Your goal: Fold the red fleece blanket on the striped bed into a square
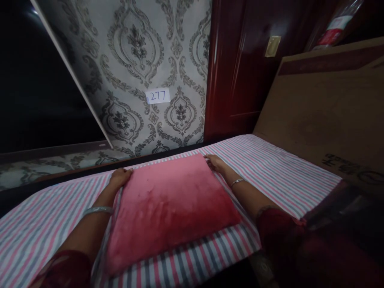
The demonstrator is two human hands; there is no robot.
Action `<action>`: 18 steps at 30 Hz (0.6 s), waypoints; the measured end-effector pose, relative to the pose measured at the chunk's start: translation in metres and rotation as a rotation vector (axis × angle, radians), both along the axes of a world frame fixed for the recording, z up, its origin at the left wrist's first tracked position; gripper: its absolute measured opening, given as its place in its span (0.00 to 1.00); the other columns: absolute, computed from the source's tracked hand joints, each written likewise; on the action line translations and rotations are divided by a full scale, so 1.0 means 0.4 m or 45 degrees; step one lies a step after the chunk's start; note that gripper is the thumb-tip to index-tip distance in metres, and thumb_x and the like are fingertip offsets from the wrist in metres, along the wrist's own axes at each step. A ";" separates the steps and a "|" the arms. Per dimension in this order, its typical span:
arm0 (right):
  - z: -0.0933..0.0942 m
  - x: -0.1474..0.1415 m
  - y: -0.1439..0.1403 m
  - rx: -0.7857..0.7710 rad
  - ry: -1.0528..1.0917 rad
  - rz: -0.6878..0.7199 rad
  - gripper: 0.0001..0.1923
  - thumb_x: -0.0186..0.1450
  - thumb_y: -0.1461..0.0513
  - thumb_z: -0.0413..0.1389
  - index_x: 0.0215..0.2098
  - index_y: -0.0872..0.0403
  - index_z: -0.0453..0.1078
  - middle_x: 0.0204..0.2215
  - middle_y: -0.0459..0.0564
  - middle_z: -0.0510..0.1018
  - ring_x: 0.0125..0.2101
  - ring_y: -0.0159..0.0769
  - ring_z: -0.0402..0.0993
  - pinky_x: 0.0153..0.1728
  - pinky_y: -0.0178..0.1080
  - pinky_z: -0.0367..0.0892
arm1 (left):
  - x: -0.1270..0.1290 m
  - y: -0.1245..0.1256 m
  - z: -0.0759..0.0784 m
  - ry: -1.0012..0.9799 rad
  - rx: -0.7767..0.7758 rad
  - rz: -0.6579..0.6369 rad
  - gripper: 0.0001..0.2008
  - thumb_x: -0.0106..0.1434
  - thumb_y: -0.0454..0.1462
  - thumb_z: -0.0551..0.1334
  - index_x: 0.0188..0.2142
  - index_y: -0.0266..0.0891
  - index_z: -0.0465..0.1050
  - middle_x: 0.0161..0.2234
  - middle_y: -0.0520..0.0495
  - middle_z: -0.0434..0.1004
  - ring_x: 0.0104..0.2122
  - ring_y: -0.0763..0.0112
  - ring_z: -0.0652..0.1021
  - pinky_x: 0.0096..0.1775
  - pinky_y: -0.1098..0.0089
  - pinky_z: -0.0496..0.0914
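Observation:
A flat square pad (174, 200), pink at the far side and shading to deep red near me, lies on a striped cloth (279, 172). Its surface looks soft and slightly wrinkled, like a cushion. At the pad's far left corner, my left hand (120, 177) is closed on the edge with the thumb on top. My right hand (215, 163) grips the far right corner, its fingers bent at the edge. The undersides of both grips are hidden.
A large cardboard box (318, 108) stands at the right, with a red-labelled bottle (334, 30) behind its top. A dark screen (45, 80) is at the left. Patterned wallpaper (135, 44) with a "277" paper (158, 96) and a dark red door (237, 72) stand behind.

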State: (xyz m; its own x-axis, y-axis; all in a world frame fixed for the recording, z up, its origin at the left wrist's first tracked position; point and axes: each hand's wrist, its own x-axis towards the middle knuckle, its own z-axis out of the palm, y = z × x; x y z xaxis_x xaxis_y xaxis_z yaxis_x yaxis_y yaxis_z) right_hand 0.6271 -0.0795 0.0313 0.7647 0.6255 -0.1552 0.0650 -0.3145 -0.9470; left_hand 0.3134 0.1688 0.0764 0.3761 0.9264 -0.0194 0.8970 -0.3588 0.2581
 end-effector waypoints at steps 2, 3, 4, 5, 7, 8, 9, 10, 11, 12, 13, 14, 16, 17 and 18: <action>0.030 -0.015 -0.035 -0.045 -0.099 0.036 0.19 0.71 0.53 0.48 0.51 0.57 0.71 0.37 0.58 0.80 0.33 0.42 0.79 0.35 0.43 0.74 | -0.008 -0.039 0.013 -0.025 0.104 -0.104 0.29 0.65 0.46 0.51 0.56 0.27 0.71 0.53 0.31 0.77 0.53 0.50 0.77 0.51 0.60 0.70; 0.043 -0.033 -0.050 -0.048 -0.171 0.052 0.20 0.71 0.54 0.48 0.55 0.55 0.69 0.44 0.60 0.79 0.41 0.44 0.79 0.42 0.46 0.74 | -0.011 -0.068 0.014 -0.036 0.172 -0.209 0.31 0.65 0.46 0.51 0.60 0.27 0.66 0.59 0.31 0.72 0.59 0.51 0.72 0.56 0.60 0.67; 0.053 -0.057 -0.063 -0.041 -0.265 0.087 0.21 0.71 0.55 0.49 0.58 0.54 0.67 0.52 0.60 0.76 0.50 0.45 0.75 0.50 0.47 0.70 | -0.014 -0.102 0.011 -0.039 0.238 -0.337 0.33 0.66 0.47 0.50 0.64 0.28 0.63 0.63 0.32 0.67 0.63 0.53 0.68 0.60 0.59 0.63; 0.058 -0.088 -0.074 -0.042 -0.403 0.153 0.23 0.70 0.55 0.49 0.62 0.52 0.65 0.59 0.59 0.71 0.58 0.46 0.68 0.57 0.48 0.65 | -0.017 -0.140 0.004 -0.030 0.295 -0.471 0.34 0.67 0.48 0.50 0.65 0.29 0.60 0.65 0.33 0.63 0.65 0.53 0.64 0.62 0.58 0.59; 0.054 -0.162 -0.087 -0.104 -0.776 0.350 0.29 0.70 0.53 0.49 0.68 0.51 0.58 0.68 0.55 0.59 0.67 0.46 0.53 0.65 0.48 0.53 | -0.023 -0.219 -0.020 0.016 0.368 -0.671 0.35 0.68 0.51 0.49 0.68 0.32 0.57 0.68 0.34 0.57 0.68 0.50 0.57 0.64 0.51 0.54; 0.045 -0.199 -0.091 -0.173 -0.969 0.449 0.31 0.71 0.52 0.48 0.70 0.50 0.55 0.70 0.54 0.55 0.69 0.48 0.49 0.66 0.50 0.49 | -0.026 -0.255 -0.036 0.050 0.377 -0.709 0.36 0.68 0.53 0.50 0.69 0.35 0.56 0.69 0.35 0.54 0.69 0.48 0.55 0.64 0.48 0.53; 0.032 -0.232 -0.095 -0.258 -1.138 0.525 0.33 0.71 0.49 0.47 0.71 0.49 0.52 0.71 0.54 0.53 0.70 0.50 0.46 0.66 0.54 0.47 | -0.029 -0.285 -0.054 0.086 0.382 -0.721 0.35 0.68 0.53 0.50 0.69 0.39 0.55 0.70 0.37 0.52 0.69 0.46 0.53 0.64 0.44 0.51; 0.016 -0.260 -0.099 -0.343 -1.260 0.564 0.34 0.72 0.47 0.46 0.72 0.48 0.51 0.71 0.54 0.51 0.70 0.54 0.44 0.66 0.58 0.46 | -0.031 -0.310 -0.073 0.120 0.390 -0.721 0.35 0.69 0.54 0.50 0.69 0.42 0.55 0.71 0.38 0.50 0.69 0.45 0.52 0.64 0.41 0.50; -0.001 -0.281 -0.103 -0.411 -1.322 0.566 0.34 0.71 0.45 0.45 0.72 0.46 0.50 0.72 0.54 0.50 0.70 0.57 0.42 0.65 0.62 0.44 | -0.034 -0.328 -0.091 0.148 0.404 -0.713 0.34 0.69 0.54 0.51 0.70 0.43 0.54 0.71 0.38 0.49 0.69 0.43 0.51 0.64 0.39 0.49; -0.018 -0.295 -0.106 -0.462 -1.361 0.554 0.34 0.71 0.44 0.44 0.72 0.45 0.50 0.72 0.54 0.49 0.70 0.58 0.41 0.65 0.64 0.43 | -0.036 -0.340 -0.108 0.170 0.423 -0.701 0.34 0.69 0.53 0.51 0.70 0.43 0.54 0.71 0.38 0.48 0.69 0.42 0.50 0.63 0.38 0.48; -0.033 -0.303 -0.110 -0.495 -1.389 0.538 0.34 0.71 0.43 0.44 0.72 0.45 0.50 0.72 0.54 0.48 0.70 0.59 0.40 0.64 0.65 0.42 | -0.037 -0.346 -0.122 0.183 0.443 -0.690 0.34 0.70 0.53 0.51 0.70 0.42 0.54 0.71 0.37 0.48 0.69 0.42 0.50 0.63 0.37 0.48; -0.046 -0.305 -0.112 -0.511 -1.410 0.524 0.34 0.72 0.43 0.43 0.72 0.45 0.50 0.72 0.54 0.47 0.70 0.59 0.40 0.64 0.66 0.41 | -0.039 -0.349 -0.134 0.187 0.461 -0.683 0.34 0.70 0.53 0.51 0.70 0.42 0.54 0.71 0.37 0.48 0.69 0.41 0.50 0.63 0.37 0.48; -0.062 -0.302 -0.114 -0.524 -1.435 0.505 0.34 0.72 0.43 0.42 0.72 0.45 0.49 0.72 0.53 0.47 0.70 0.57 0.40 0.64 0.66 0.43 | -0.041 -0.348 -0.147 0.179 0.479 -0.680 0.34 0.70 0.53 0.52 0.70 0.43 0.53 0.71 0.37 0.48 0.69 0.41 0.51 0.63 0.37 0.49; -0.066 -0.298 -0.114 -0.527 -1.441 0.499 0.34 0.72 0.43 0.41 0.72 0.45 0.49 0.72 0.53 0.47 0.70 0.57 0.40 0.63 0.65 0.44 | -0.042 -0.346 -0.148 0.174 0.477 -0.680 0.34 0.70 0.53 0.52 0.70 0.44 0.53 0.71 0.38 0.48 0.69 0.41 0.51 0.63 0.37 0.49; -0.068 -0.294 -0.113 -0.529 -1.446 0.494 0.33 0.72 0.43 0.41 0.72 0.44 0.49 0.72 0.53 0.47 0.70 0.56 0.40 0.63 0.65 0.45 | -0.043 -0.345 -0.147 0.168 0.467 -0.683 0.34 0.70 0.53 0.52 0.70 0.44 0.53 0.71 0.38 0.48 0.69 0.42 0.51 0.63 0.37 0.49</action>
State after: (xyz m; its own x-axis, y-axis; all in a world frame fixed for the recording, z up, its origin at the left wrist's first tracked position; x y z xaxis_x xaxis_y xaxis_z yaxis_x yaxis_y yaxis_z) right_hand 0.5093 -0.1247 0.0040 0.3735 0.8993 0.2274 0.9268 -0.3512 -0.1333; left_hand 0.2962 0.0306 0.0177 0.8032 0.5666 0.1838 0.5852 -0.8083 -0.0655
